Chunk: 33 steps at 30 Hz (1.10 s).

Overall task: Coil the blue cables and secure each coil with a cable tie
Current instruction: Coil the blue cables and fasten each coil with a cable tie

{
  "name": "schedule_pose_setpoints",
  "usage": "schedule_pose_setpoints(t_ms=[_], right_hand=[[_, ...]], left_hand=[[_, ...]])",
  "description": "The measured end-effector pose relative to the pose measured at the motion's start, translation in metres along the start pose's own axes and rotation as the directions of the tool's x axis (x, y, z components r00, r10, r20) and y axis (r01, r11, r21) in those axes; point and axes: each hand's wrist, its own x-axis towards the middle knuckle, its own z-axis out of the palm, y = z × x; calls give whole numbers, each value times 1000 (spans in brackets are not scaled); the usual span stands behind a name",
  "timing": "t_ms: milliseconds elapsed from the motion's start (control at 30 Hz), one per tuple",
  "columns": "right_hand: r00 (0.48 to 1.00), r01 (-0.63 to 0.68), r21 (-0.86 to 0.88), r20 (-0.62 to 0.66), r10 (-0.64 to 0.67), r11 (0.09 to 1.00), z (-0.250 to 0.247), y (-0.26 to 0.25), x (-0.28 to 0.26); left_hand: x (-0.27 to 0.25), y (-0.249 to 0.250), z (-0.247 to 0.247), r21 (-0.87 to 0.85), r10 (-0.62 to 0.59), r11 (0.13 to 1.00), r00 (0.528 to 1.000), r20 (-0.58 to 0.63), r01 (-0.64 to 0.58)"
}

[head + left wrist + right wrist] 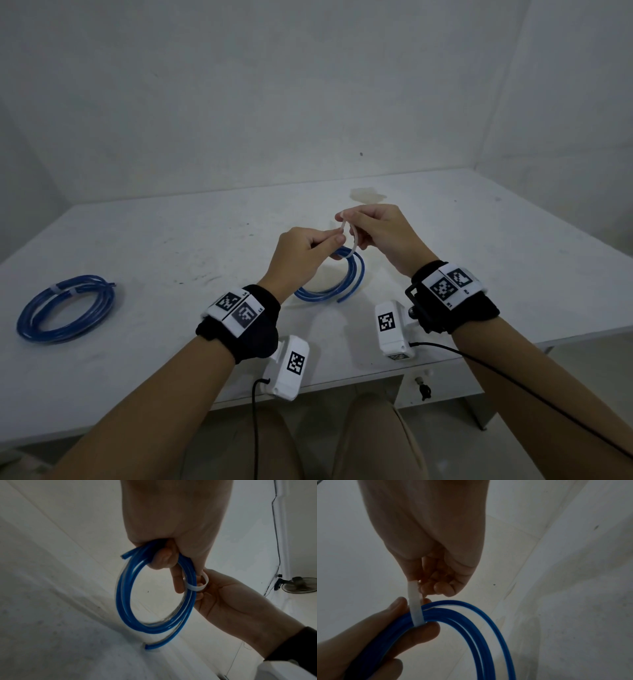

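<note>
My left hand [308, 245] grips a coil of blue cable [346, 277] that hangs above the middle of the white table [479, 222]. In the left wrist view the coil [126, 608] dangles from my curled fingers [163, 559], one loose end near the tabletop. A white cable tie [352, 240] loops round the strands. My right hand [373, 228] pinches the tie's upper end. The right wrist view shows the tie [415, 607] running down over the coil [471, 622] beside my left thumb [393, 609].
A second blue coil [65, 308] with white ties round it lies at the table's left. Walls close the far and right sides. A stain [366, 196] marks the table behind my hands. A key [424, 390] hangs in a drawer under the front edge.
</note>
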Motion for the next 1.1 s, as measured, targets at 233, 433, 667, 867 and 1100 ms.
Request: schedule_pose_setpoints(t_ms=[233, 433, 667, 867, 1100], right_hand=[[999, -12, -28, 42, 13, 1000, -6, 2, -2], [999, 25, 49, -38, -23, 998, -1, 11, -5], [998, -67, 182, 18, 65, 981, 1, 12, -3], [992, -110, 219, 79, 95, 969, 4, 10, -3], [994, -96, 230, 80, 80, 968, 8, 11, -5]], left_hand=[[2, 1, 0, -50, -8, 999, 999, -42, 6], [-3, 0, 8, -119, -30, 993, 994, -104, 18], [-4, -5, 3, -195, -33, 981, 995, -98, 14], [-1, -4, -3, -218, -45, 976, 995, -94, 24], [-3, 3, 2, -269, -78, 962, 985, -152, 34]])
